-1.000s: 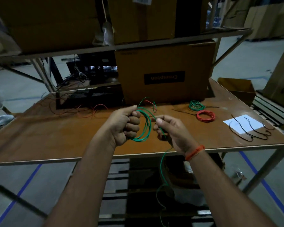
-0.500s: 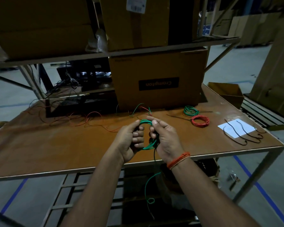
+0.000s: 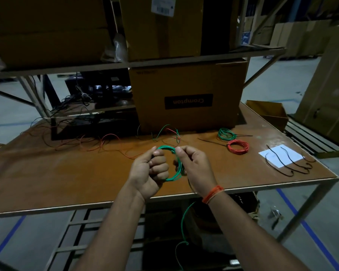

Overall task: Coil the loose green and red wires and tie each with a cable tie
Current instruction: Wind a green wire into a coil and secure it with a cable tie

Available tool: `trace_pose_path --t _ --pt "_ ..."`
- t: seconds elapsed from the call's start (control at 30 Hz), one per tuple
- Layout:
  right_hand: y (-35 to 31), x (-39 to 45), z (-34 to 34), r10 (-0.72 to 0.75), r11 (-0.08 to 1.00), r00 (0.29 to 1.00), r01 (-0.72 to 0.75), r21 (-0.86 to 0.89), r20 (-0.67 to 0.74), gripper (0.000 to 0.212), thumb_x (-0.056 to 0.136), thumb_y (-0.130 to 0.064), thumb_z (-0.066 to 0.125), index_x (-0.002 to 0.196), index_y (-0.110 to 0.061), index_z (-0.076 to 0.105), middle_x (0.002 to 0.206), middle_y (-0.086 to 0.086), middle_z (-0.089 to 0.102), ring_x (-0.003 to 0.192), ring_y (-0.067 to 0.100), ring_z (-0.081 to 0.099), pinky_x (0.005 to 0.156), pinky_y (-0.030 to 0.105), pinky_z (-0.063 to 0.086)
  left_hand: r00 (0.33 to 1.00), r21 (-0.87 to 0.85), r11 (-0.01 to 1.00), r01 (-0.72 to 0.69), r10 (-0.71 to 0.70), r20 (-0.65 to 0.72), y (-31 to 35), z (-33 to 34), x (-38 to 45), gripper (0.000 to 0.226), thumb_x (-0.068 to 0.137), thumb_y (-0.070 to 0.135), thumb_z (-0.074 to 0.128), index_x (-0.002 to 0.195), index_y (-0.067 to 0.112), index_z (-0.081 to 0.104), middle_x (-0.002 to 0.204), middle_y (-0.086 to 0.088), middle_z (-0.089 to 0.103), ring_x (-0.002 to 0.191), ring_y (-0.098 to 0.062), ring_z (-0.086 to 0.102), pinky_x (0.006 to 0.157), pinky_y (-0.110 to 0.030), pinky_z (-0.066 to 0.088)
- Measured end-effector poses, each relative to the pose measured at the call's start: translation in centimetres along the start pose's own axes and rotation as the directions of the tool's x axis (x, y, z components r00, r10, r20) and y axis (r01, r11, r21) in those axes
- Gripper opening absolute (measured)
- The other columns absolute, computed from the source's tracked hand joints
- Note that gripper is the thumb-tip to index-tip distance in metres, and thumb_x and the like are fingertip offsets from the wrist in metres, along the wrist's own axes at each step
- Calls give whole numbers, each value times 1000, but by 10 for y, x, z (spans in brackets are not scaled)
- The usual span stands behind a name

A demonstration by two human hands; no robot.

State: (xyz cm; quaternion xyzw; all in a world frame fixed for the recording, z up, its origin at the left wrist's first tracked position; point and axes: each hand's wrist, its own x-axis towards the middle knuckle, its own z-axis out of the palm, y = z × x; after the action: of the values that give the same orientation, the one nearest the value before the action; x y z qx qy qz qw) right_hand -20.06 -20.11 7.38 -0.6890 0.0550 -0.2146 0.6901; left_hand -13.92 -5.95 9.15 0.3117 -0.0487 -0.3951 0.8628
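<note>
A green wire coil hangs between my two hands above the front of the wooden table. My left hand grips its left side in a fist. My right hand pinches the coil's top right. The wire's loose tail drops below the table edge. Loose red and green wires lie tangled at the back. A tied green coil and a tied red coil rest to the right. Black cable ties lie on and around a white sheet.
A large cardboard box stands at the back of the table under a shelf with more boxes. A small open carton sits at the far right corner. A black device with cables is at the back left.
My hands came close together and then spread a little, and the green loops are now a tighter, rounder coil. The hanging tail has grown shorter. The view shifted slightly.
</note>
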Motion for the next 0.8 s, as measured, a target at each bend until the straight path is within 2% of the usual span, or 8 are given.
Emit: trace_pose_path --t 0.1,0.17,0.23,0.37,0.47,0.57,0.67,0.8 --pt "6 -2 -15 78 988 992 -64 -143 94 14 99 -26 60 110 -20 65 81 2 66 66 10 60 57 24 53 993 -162 982 -95 82 -86 17 -7 3 39 106 33 38 71 20 50 51 10 30 37 -5 25 37 -19 18" --pt "15 -7 -23 73 950 994 -46 -309 77 17 94 -19 65 110 -25 63 83 0 64 69 7 60 61 28 58 969 -180 965 -192 158 -187 31 -10 5 39 107 30 39 71 19 49 51 10 30 37 -5 23 37 -19 16" --pt "23 -14 -27 -2 895 999 24 -445 48 21 90 -14 68 105 -27 63 84 -5 62 71 5 59 67 30 58 937 -153 950 -271 224 -268 41 -14 8 40 108 30 38 71 19 49 49 10 30 36 -4 23 36 -19 15" --pt "26 -20 -33 -161 790 986 159 -592 49 24 85 -8 68 100 -27 67 94 -11 64 85 0 61 73 14 52 871 -88 930 -358 298 -391 53 -21 14 38 109 27 37 72 20 47 47 11 31 34 -4 23 35 -19 13" --pt "25 -22 -34 -304 663 934 350 -662 189 25 85 -2 65 100 -22 72 95 -12 60 89 0 58 74 10 47 839 -32 919 -393 344 -421 52 -28 17 36 109 27 36 76 20 46 48 11 34 36 -4 26 34 -18 17" --pt "16 -23 -24 -403 538 834 550 -639 378 26 84 3 65 99 -16 74 93 -4 58 88 8 54 72 14 42 822 143 911 -386 410 -394 40 -26 19 33 111 29 34 81 19 45 56 8 42 42 -5 37 39 -18 28" --pt "1 -18 -10 -493 467 740 669 -578 458 20 85 -5 60 94 -11 76 90 4 60 87 18 55 71 24 44 833 427 844 -325 469 -293 23 -24 20 33 111 31 35 85 15 48 65 1 55 54 -12 55 49 -21 44" --pt "-12 -5 -3 -493 538 782 618 -573 380 12 89 -14 64 96 -12 74 92 1 60 86 16 56 70 28 47 872 749 632 -199 463 -160 4 -16 11 33 110 33 38 92 10 52 75 -6 64 64 -16 63 55 -26 50"
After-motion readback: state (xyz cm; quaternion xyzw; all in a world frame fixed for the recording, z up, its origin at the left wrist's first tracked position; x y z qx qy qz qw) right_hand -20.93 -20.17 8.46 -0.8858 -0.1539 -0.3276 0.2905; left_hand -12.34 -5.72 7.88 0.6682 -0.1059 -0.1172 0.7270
